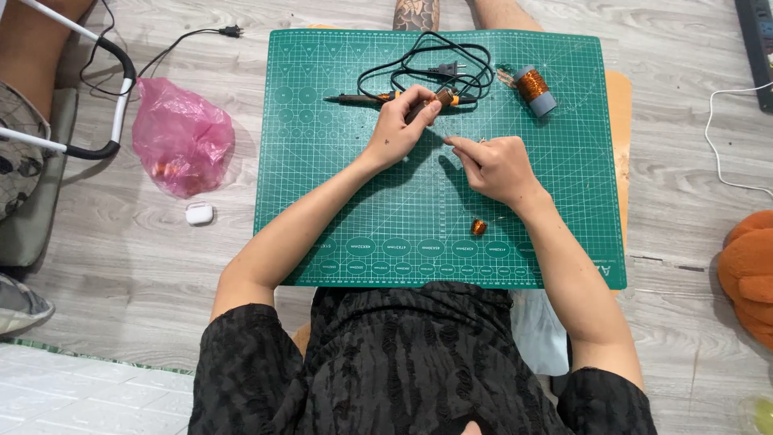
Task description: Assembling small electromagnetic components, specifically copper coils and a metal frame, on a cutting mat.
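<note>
My left hand (400, 125) is closed around a small brown coil-like part (442, 98) over the green cutting mat (322, 185). My right hand (493, 165) pinches something very thin, likely a fine wire, just right of the left hand; the wire itself is too thin to see clearly. A soldering iron (354, 99) with an orange-black handle lies behind the left hand, its black cord (435, 60) looped at the mat's far edge. A spool of copper wire (534, 89) lies at the far right of the mat. A small copper coil (479, 227) rests near my right wrist.
A pink plastic bag (181, 137) and a small white earbud case (199, 213) lie on the wooden floor left of the mat. A white-framed chair (80, 89) stands far left. An orange plush toy (749, 270) sits at the right edge, with a white cable (725, 137) above it.
</note>
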